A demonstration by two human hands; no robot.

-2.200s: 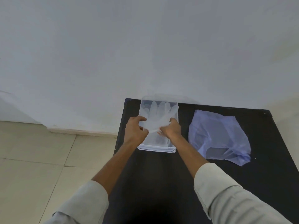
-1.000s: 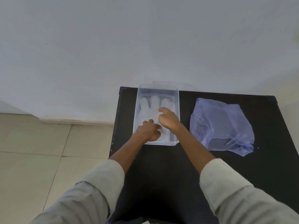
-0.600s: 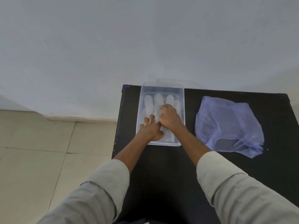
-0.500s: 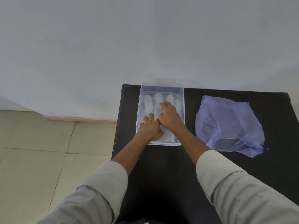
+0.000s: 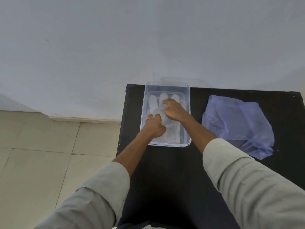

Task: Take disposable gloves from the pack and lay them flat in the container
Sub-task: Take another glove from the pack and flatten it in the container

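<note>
A clear plastic container (image 5: 188, 98) stands at the far left of the black table, against the wall. A white translucent glove (image 5: 172, 134) lies inside it, fingers pointing toward the wall and cuff toward me. My left hand (image 5: 154, 125) rests on the glove's palm area with its fingers curled down onto it. My right hand (image 5: 175, 109) is farther in, its fingers curled onto the base of the glove's fingers, where the material bunches slightly. The pack, a crumpled pale purple plastic bag (image 5: 237, 123), lies to the right of the container.
The black table (image 5: 165, 171) butts against a plain white wall (image 5: 148, 38). Its left edge runs just beside the container, with beige floor tiles (image 5: 41, 154) below. My grey sleeves fill the lower part of the view.
The glove went from held above the container to lying inside it. Both hands came down onto it, and my right hand has slid toward the glove's fingers.
</note>
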